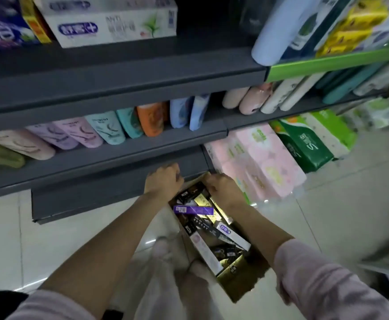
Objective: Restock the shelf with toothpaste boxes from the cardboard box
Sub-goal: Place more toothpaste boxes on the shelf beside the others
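Observation:
An open cardboard box (246, 280) stands on the floor below the grey shelves, filled with several toothpaste boxes in black, gold, white and purple. A purple toothpaste box (193, 210) lies across the top of the pile. My left hand (163, 180) grips the box's far left edge, close to the lowest shelf (110, 192). My right hand (222, 188) grips the far right corner of the box, fingers curled over its rim. On the top shelf lie white toothpaste boxes (115, 26), beside a dark empty gap to their right.
The middle shelf (124, 148) carries a row of pastel bottles. Pink and green tissue packs (265, 162) sit on the floor to the right of the box. My legs and feet stand just left of the box on pale tiles.

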The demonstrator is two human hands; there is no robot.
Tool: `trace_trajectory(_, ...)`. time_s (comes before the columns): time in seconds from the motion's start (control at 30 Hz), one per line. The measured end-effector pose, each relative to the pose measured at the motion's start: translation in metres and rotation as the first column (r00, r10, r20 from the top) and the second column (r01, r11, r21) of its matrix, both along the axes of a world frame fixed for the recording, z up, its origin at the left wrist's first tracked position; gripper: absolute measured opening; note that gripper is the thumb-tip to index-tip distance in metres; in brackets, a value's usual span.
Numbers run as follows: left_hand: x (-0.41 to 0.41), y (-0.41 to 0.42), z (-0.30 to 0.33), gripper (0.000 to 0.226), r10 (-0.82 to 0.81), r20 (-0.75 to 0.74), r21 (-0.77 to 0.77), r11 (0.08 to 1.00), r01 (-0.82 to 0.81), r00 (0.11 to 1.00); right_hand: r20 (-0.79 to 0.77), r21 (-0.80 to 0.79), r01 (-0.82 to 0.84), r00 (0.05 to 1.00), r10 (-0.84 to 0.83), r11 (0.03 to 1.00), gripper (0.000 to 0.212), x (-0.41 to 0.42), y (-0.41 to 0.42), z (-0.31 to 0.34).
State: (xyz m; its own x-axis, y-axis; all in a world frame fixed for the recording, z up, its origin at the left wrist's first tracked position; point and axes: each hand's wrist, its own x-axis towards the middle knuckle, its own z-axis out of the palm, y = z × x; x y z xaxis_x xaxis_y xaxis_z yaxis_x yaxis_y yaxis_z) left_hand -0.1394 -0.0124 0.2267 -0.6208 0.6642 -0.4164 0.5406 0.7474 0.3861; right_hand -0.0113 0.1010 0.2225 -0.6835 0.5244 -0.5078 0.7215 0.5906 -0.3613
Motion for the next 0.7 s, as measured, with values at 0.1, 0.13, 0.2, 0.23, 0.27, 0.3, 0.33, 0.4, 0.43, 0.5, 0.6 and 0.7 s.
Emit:
trace_trajectory(0.1,0.023,0.009,-0.042,0.025,-0.037,0.041,-0.101,0.994,0.041,0.998,0.154,-0.040,-0.002,0.988,0.009,0.999,0.033,0.030,0.009,-0.041)
trace_trajectory(0.13,0.028,0.013,-0.054,0.027,-0.051,0.049,-0.127,0.990,0.057,0.997,0.177,-0.051,-0.001,0.984,0.010,0.999,0.037,0.037,0.013,-0.050)
trace_trajectory(0.2,0.036,0.022,-0.075,0.032,-0.070,0.055,-0.163,0.984,0.078,0.996,0.220,-0.082,-0.014,0.975,0.032,0.997,0.048,0.048,0.019,-0.067)
trace_trajectory(0.23,0.038,0.027,-0.087,0.034,-0.076,0.063,-0.175,0.981,0.086,0.995,0.234,-0.094,-0.017,0.971,0.039,0.995,0.051,0.051,0.023,-0.077)
trace_trajectory(0.27,0.041,0.030,-0.101,0.036,-0.080,0.072,-0.186,0.978,0.092,0.994,0.251,-0.099,-0.026,0.967,0.050,0.995,0.051,0.055,0.027,-0.089)
trace_trajectory(0.3,0.044,0.033,-0.115,0.037,-0.077,0.076,-0.201,0.975,0.091,0.994,0.271,-0.102,-0.041,0.960,0.068,0.994,0.050,0.059,0.030,-0.102)
trace_trajectory(0.33,0.049,0.035,-0.131,0.039,-0.073,0.075,-0.221,0.971,0.088,0.995,0.288,-0.100,-0.066,0.953,0.093,0.993,0.048,0.062,0.033,-0.117)
trace_trajectory(0.4,0.057,0.037,-0.164,0.041,-0.098,0.085,-0.257,0.959,0.117,0.992,0.299,-0.090,-0.087,0.948,0.111,0.992,0.046,0.069,0.040,-0.148)
trace_trajectory(0.43,0.060,0.038,-0.181,0.042,-0.112,0.089,-0.270,0.954,0.132,0.990,0.314,-0.087,-0.077,0.944,0.100,0.993,0.048,0.071,0.041,-0.166)
trace_trajectory(0.5,0.063,0.038,-0.221,0.041,-0.119,0.078,-0.279,0.951,0.136,0.990,0.324,-0.070,-0.108,0.938,0.125,0.992,0.048,0.073,0.042,-0.208)
trace_trajectory(0.6,0.068,0.037,-0.267,0.040,-0.109,0.057,-0.260,0.958,0.120,0.992,0.311,-0.062,-0.163,0.934,0.174,0.985,0.047,0.074,0.040,-0.259)
trace_trajectory(0.7,0.080,0.038,-0.326,0.041,-0.074,0.108,-0.277,0.956,0.101,0.991,0.282,-0.082,-0.201,0.935,0.216,0.976,0.050,0.076,0.039,-0.327)
